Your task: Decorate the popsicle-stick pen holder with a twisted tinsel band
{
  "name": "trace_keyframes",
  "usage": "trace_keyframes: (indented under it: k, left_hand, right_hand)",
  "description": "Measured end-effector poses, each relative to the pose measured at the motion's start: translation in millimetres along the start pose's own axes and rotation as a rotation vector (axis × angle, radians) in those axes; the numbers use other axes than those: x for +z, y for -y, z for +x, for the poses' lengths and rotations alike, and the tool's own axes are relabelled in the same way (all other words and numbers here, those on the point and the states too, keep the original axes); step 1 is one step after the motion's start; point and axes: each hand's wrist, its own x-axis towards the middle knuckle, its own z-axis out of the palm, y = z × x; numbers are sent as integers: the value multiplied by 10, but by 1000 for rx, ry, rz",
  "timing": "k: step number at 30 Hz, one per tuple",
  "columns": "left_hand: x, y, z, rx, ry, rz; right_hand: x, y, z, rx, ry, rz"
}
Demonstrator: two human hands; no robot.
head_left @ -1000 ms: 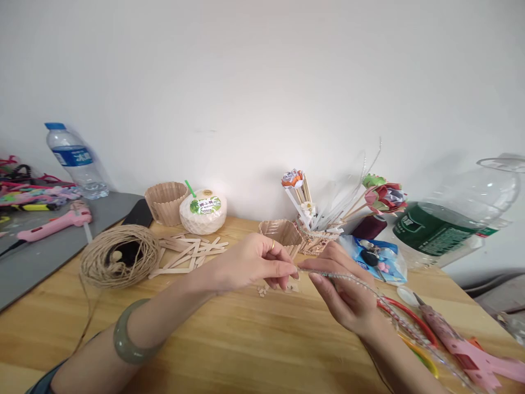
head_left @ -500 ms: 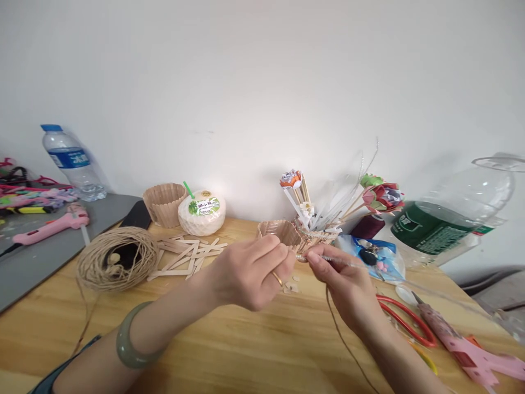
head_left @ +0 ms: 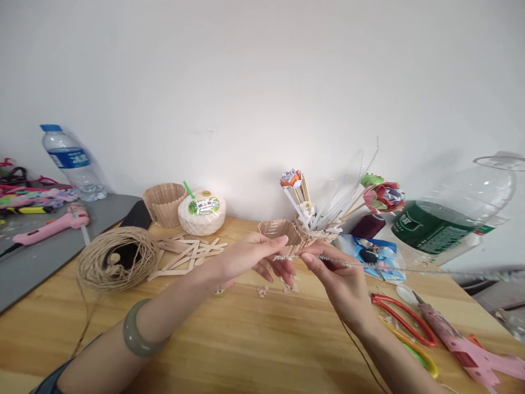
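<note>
My right hand (head_left: 342, 282) is closed in a pinch on a silver tinsel pipe cleaner (head_left: 389, 267), whose long tail runs off to the right. Its short end pokes out leftward from the fingertips. Thin brown twine (head_left: 361, 350) hangs below this hand; where it is held is hidden. My left hand (head_left: 246, 258) is beside that short end, thumb stretched out and fingers apart. Whether it touches the pipe cleaner I cannot tell. Just behind both hands stands a small wooden-stick basket (head_left: 279, 230).
Left: twine coil (head_left: 117, 260), craft sticks (head_left: 191, 254), another stick basket (head_left: 164, 205), coconut (head_left: 202, 216), pink glue gun (head_left: 51, 227). Right: red-handled scissors (head_left: 410, 320), second glue gun (head_left: 459, 347), green-labelled bottle (head_left: 435, 227). Paper flowers (head_left: 381, 197) stand at the back.
My left hand has opened from a closed grip at the fingertips, its thumb and fingers now spread. The pipe cleaner's short end shows more clearly. My right hand has shifted slightly left.
</note>
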Motion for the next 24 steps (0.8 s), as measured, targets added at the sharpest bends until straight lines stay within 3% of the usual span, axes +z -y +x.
trace_keyframes:
  k: [4,8,11,19,24]
  left_hand:
    - [-15,64,24,-101,140,-163]
    - [-23,74,22,-76,87,-110]
    - [6,45,8,67,-4,151]
    - [27,61,-24,581,-351,1124]
    - [-96,170,3,655,-313,1145]
  right_hand:
    - [20,-27,7,-112,49,-4]
    - [20,-63,6,-113,62,-16]
    - [17,-68,-8,-40,38,-26]
    - [11,-103,-14,234,-36,122]
    - [10,-81,4,419,-22,374]
